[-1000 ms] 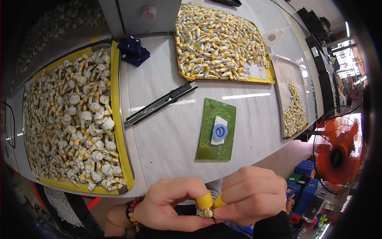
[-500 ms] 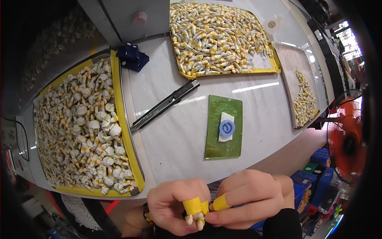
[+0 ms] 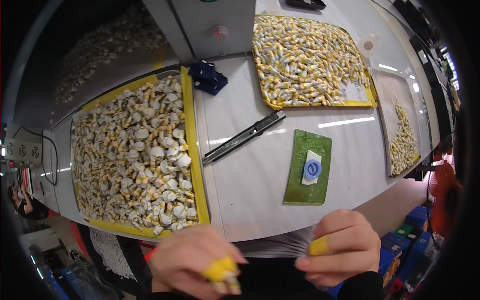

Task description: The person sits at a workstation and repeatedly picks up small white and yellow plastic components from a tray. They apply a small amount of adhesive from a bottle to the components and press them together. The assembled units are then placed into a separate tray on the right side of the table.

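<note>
My left hand (image 3: 192, 260) is low in front of the near edge of the left tray, smeared by motion. Yellow tape wraps one of its fingers, and small whitish pieces (image 3: 227, 286) show below that tape, held in the curled fingers. To its right, apart from it, my right hand (image 3: 345, 247) is closed just off the table's front edge, also with a yellow-taped finger. Its thumb and fingertips come together; anything between them is too small to make out. The left tray (image 3: 204, 200) is yellow-edged and piled with small white-and-yellow pieces, many with round white caps.
A green mat (image 3: 295, 194) bears a white pad and a blue round piece (image 3: 312, 169). A black utility knife (image 3: 245, 136) lies beside dark blue cloth (image 3: 207, 77). Behind is a full yellow-edged tray (image 3: 320, 104); at right, a partly filled pale tray (image 3: 390, 95). Blue bins (image 3: 417, 245) stand lower right.
My hands, close together before, have moved apart, the left one leftward with its small pieces. The whole scene has shifted rightward in the view as my head turned left.
</note>
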`<action>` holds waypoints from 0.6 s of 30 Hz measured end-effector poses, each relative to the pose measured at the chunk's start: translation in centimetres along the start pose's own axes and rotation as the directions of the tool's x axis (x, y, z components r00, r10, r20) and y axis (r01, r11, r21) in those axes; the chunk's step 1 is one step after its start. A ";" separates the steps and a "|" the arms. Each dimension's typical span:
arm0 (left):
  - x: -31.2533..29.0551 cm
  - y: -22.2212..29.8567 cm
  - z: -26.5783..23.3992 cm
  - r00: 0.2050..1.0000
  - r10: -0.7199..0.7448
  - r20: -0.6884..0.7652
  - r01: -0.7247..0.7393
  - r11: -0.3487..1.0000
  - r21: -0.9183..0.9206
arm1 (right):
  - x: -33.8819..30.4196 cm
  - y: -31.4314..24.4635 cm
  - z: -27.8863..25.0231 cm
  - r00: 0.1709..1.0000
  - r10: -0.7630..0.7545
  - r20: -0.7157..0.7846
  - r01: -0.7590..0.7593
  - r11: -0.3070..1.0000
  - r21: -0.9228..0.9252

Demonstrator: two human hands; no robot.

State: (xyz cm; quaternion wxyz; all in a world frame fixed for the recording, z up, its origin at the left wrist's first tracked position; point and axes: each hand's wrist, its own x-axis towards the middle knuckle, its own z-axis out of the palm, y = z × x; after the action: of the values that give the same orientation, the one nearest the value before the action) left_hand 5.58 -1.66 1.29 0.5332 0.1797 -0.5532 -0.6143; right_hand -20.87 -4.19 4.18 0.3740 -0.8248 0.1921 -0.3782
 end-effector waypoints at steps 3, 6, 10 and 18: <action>-2.0 6.3 -1.8 0.920 0.063 -0.388 0.207 0.762 0.614 | -0.9 -1.9 0.7 0.919 0.203 -0.338 -0.256 0.959 -0.121; -0.4 9.5 -4.0 0.873 -0.036 -0.486 0.472 -0.184 0.862 | -1.5 -1.5 0.3 0.900 0.223 -0.375 -0.292 0.947 -0.136; -0.1 8.9 -5.3 0.918 -0.138 -0.372 0.296 -0.385 0.874 | -1.8 -1.2 0.4 0.895 0.225 -0.385 -0.290 0.950 -0.119; -1.8 9.5 -8.0 0.772 -0.417 -0.479 0.245 -0.500 0.830 | -2.3 -1.2 0.2 0.884 0.205 -0.420 -0.280 0.952 -0.124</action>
State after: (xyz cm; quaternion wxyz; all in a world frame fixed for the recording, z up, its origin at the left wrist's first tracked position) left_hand 17.05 -2.34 6.32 -0.1130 0.6668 -0.7349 -0.0504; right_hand -22.14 -1.98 3.93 0.2943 -0.7293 0.4002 -0.4705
